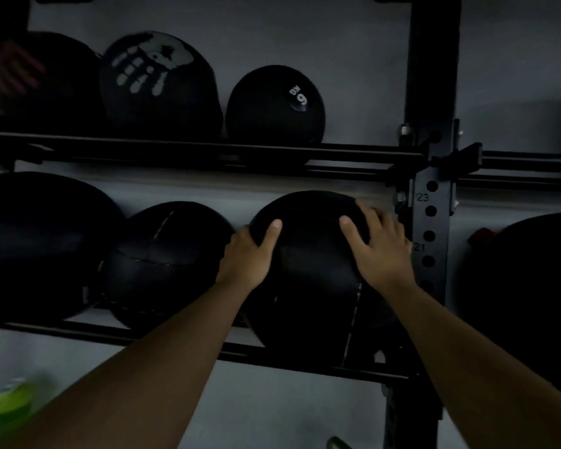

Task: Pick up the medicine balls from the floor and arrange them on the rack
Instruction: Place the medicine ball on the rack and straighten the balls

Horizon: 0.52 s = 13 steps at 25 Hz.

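Note:
A large black stitched medicine ball (311, 277) rests on the lower rails of the black rack (305, 361), just left of the upright post (431, 228). My left hand (250, 254) grips its upper left side, thumb over the front. My right hand (379, 244) presses on its upper right side, fingers spread. To its left on the same tier sit another stitched black ball (162, 260) and a bigger one (36, 244). On the upper tier stand a ball with a white handprint (156, 82), a small 6 kg ball (274, 106) and a dark ball with red marks (36, 79).
The scene is dim. A grey wall lies behind the rack. Right of the post another large dark ball (528, 293) sits on the lower tier. Something bright green (7, 406) shows blurred at the bottom left. The upper rail (353, 153) has bare room right of the 6 kg ball.

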Tool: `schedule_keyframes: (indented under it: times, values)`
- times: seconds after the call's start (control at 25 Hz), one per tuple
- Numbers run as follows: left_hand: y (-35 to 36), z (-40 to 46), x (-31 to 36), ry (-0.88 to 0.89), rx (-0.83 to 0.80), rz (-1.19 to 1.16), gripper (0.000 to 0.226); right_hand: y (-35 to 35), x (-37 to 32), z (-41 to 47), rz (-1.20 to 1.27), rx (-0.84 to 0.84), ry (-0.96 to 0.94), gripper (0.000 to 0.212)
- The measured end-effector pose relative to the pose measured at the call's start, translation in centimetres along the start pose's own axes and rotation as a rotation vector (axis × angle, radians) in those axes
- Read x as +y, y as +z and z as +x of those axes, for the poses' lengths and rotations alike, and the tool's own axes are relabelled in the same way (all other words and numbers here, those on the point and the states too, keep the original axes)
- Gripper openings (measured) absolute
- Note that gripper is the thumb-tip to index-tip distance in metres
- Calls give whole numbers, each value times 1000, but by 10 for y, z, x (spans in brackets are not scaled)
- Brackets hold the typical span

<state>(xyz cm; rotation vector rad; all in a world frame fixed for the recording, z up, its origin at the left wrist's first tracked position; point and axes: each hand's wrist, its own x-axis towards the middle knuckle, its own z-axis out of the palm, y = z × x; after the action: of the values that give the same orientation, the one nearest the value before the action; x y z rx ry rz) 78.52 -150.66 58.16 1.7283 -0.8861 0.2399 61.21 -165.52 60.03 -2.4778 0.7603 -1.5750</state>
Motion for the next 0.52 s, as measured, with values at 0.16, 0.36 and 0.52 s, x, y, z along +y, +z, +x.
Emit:
schedule_keyframes:
  times: [0.16, 0.36, 0.52]
  values:
    - [-55, -1, -8, 109, -57, 466, 84, -8, -13, -3, -90, -33, 79, 71]
    - [-141, 38, -52, 44, 58, 631, 74, 39, -101, -19, -183, 84, 23, 55]
    - [-189, 68, -98, -66, 56, 496, 79, 104, -183, -9, -208, -47, -50, 47]
